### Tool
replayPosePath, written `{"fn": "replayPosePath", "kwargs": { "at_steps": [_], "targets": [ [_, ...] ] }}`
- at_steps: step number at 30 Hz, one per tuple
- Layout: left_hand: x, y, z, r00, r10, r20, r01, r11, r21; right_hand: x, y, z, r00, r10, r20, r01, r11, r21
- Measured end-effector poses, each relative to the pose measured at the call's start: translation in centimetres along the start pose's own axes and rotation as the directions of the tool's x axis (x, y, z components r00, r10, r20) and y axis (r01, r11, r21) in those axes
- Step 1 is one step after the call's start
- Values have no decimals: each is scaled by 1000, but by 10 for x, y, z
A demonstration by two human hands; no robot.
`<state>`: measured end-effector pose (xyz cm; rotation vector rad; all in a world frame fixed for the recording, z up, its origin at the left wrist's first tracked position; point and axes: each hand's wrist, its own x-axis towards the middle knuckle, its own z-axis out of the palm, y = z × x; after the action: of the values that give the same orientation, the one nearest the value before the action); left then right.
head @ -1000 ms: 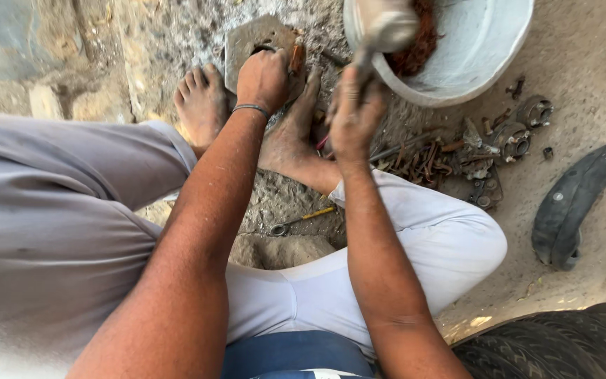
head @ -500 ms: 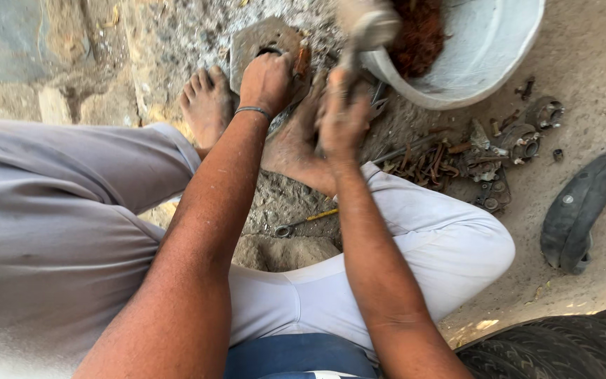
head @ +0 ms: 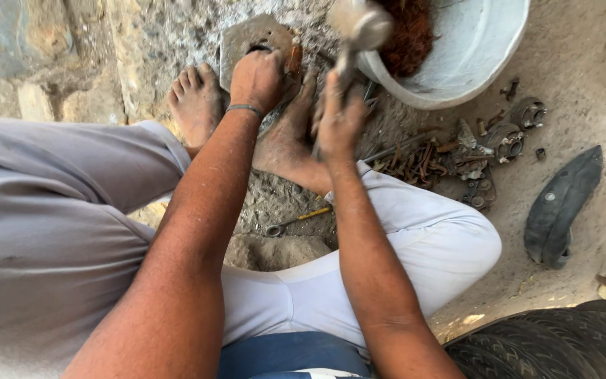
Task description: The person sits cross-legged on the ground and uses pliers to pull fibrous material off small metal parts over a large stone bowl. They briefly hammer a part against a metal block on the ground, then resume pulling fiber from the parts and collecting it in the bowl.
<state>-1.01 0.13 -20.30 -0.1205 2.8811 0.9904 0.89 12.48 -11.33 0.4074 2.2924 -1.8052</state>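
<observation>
The hammer [head: 359, 28] has come up since a second ago, raised in the right hand [head: 338, 116], fingers wrapped round its handle. Just left of it, the left hand [head: 255, 78] presses a small rusty piece onto the metal plate [head: 247, 38] on the ground.

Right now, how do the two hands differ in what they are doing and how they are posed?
The left hand is pressed low against a flat grey metal plate on the ground, while the right hand is raised, gripping a hammer by its handle. The left hand wears a thin band at the wrist; the right wrist is bare. Both are bare and reach forward above the feet.
</observation>
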Motion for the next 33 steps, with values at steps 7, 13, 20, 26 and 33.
{"fn": "replayPosePath", "kwargs": {
  "at_steps": [7,13,20,26,33],
  "targets": [
    [-1,0,6,1000,27,1,-27,999,19,-7,16,16,997,-45,57,58,965,-257],
    [-3,6,-2,996,86,-39,-83,995,62,-7,22,-9,915,-402,28,275,571,-773],
    [-4,3,5,999,13,44,-13,1000,14,-7,32,-22,961,184,-205,-275,680,-680],
    [1,4,1,999,11,46,-9,999,-42,14,27,-27,952,230,-202,-305,635,-710],
    [6,10,-9,996,80,-27,-82,995,-62,97,45,-8,927,-273,256,369,546,-753]
  ]
}}
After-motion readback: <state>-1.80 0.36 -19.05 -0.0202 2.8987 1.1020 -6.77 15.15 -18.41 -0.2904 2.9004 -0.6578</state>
